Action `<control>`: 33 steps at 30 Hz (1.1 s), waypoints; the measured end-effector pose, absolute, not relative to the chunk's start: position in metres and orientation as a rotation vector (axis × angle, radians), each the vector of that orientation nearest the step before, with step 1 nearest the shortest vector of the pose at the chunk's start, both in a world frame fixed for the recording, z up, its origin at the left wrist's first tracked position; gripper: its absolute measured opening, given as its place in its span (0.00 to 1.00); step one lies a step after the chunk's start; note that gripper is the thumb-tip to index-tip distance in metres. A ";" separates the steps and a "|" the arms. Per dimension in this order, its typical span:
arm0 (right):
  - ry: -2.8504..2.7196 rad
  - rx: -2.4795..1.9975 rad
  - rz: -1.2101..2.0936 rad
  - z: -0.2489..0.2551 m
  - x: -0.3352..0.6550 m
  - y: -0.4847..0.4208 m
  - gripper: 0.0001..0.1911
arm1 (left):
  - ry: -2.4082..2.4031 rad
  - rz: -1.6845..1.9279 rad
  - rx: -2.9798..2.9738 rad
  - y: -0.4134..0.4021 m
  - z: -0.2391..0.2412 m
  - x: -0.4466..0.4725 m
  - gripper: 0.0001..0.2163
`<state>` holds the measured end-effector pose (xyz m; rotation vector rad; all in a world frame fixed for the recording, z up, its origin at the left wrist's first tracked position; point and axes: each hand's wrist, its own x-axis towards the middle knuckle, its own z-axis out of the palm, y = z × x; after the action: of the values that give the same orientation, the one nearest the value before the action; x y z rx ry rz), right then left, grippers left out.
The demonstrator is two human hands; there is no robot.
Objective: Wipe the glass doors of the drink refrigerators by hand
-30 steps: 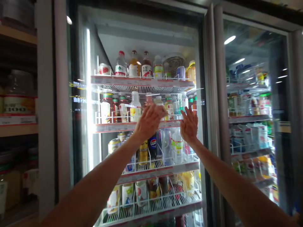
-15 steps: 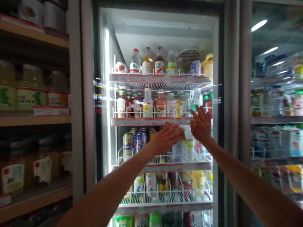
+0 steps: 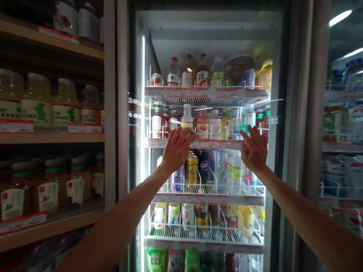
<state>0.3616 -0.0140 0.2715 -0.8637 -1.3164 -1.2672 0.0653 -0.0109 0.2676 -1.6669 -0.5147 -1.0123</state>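
Observation:
A closed glass door [image 3: 198, 28], with reflections across it, stands before lit shelves of drinks. My left hand [image 3: 177, 149] lies flat against the glass, in front of the second shelf's left half. Under its fingertips shows the edge of a small pale cloth [image 3: 193, 133], mostly hidden by the hand. To the right, my right hand [image 3: 254, 149] has its fingers spread against the glass and holds nothing. Behind the glass, between the hands, are a pink drink bottle [image 3: 202, 124] and a yellow drink bottle [image 3: 227, 124].
Metal frame posts [image 3: 302, 124] border the door. On the left, wooden shelves [image 3: 53, 138] carry several juice bottles [image 3: 38, 100]. Another glass-fronted cooler [image 3: 343, 124] stands at the right edge. A golden can [image 3: 192, 170] and a dark cola bottle [image 3: 203, 162] stand on the third shelf.
My left hand has swept left and up across the glass with the cloth, away from my right hand. The right hand keeps about the same place on the door. The view has shifted left.

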 end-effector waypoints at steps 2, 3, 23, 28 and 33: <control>-1.323 -0.870 -1.248 0.271 0.361 -0.014 0.24 | -0.426 -0.888 -1.726 -0.012 0.265 0.062 0.21; -1.325 -0.877 -1.238 0.271 0.361 -0.014 0.24 | -0.344 -0.779 -1.775 -0.013 0.264 0.059 0.21; -1.513 -1.018 -1.123 0.240 0.309 -0.023 0.27 | -0.447 -0.804 -1.816 -0.007 0.233 0.011 0.23; -1.517 -1.022 -1.129 0.241 0.313 -0.022 0.26 | -0.600 -0.983 -1.785 -0.010 0.221 -0.008 0.24; -1.519 -1.042 -1.130 0.239 0.312 -0.023 0.25 | -0.406 -0.773 -1.970 -0.015 0.172 -0.013 0.25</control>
<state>0.3121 -0.0231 0.2394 -1.0418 -1.5190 -1.1295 -0.0129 -0.0147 0.1717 -1.9698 -0.4056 -0.7734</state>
